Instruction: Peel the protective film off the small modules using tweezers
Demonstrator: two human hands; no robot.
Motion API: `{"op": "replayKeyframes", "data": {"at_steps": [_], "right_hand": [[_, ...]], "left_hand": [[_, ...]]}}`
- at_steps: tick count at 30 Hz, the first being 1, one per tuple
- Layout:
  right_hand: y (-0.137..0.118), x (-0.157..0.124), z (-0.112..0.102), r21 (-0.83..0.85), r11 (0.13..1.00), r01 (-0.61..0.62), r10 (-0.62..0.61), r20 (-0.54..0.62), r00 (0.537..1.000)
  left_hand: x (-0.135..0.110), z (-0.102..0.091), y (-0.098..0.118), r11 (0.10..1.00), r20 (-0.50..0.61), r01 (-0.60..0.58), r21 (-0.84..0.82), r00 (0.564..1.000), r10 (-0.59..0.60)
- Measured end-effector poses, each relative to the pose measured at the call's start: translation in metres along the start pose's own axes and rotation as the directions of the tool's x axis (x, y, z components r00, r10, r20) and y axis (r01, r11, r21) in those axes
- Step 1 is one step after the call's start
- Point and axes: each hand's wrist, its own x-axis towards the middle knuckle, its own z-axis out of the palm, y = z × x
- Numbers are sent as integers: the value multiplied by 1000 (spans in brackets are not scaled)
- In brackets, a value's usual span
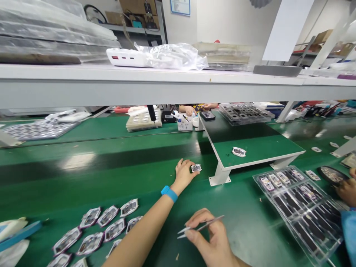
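My left hand (183, 173), a blue band round its wrist, reaches forward over the green bench. Its fingers grip a small white-framed electronic part (196, 168) with a dark inside, beside the leg of a raised stand. Nearer to me, my right hand (210, 235) pinches a pair of metal tweezers (200, 227). Their tips point left and stand slightly apart, with nothing visible between them. Several like parts with purple-white rims (90, 243) lie in rows at the lower left, some of them behind my left forearm.
A green-topped stand (264, 142) carries one white-framed part (239, 151). To its front right lies a clear compartment tray (300, 207) holding several parts. A co-worker's hand (347, 191) is at the right edge, by a dark round dish (332, 175). A white shelf (167, 87) spans overhead.
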Motion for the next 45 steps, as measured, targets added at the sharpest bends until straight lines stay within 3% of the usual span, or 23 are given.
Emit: {"op": "replayKeyframes", "data": {"at_steps": [4, 11, 16, 21, 26, 31, 40, 42, 45], "right_hand": [[-5, 0, 0, -3, 1000, 17, -17, -25, 1000], [-11, 4, -9, 5, 1000, 30, -30, -58, 998], [-7, 7, -11, -5, 1000, 15, -16, -87, 996], [2, 5, -8, -53, 999, -5, 3, -40, 999], [8, 2, -4, -99, 994, -43, 44, 1, 999], [8, 0, -3, -88, 996, -33, 36, 31, 999], [5, -2, 3, -202, 942, 268, -224, 215, 951], [5, -2, 2, -190, 957, 217, -183, 181, 966], [6, 0, -2, -99, 995, 24, -18, 62, 998]], "left_hand": [[-24, -10, 6, 965, 70, 22, -261, 998, -4], [-100, -29, 11, 761, 198, 157, -630, 980, -39], [-152, -49, 10, 673, 302, 274, -687, 950, -79], [-187, -53, 8, 725, 377, 353, -592, 916, -138], [-197, -53, 9, 791, 364, 334, -512, 919, -153], [-197, -55, 13, 777, 367, 347, -525, 916, -160], [-199, -50, 14, 702, 348, 366, -611, 921, -178], [-199, -47, 10, 650, 352, 376, -660, 920, -175], [-199, -46, 6, 537, 380, 421, -731, 905, -192]]}}
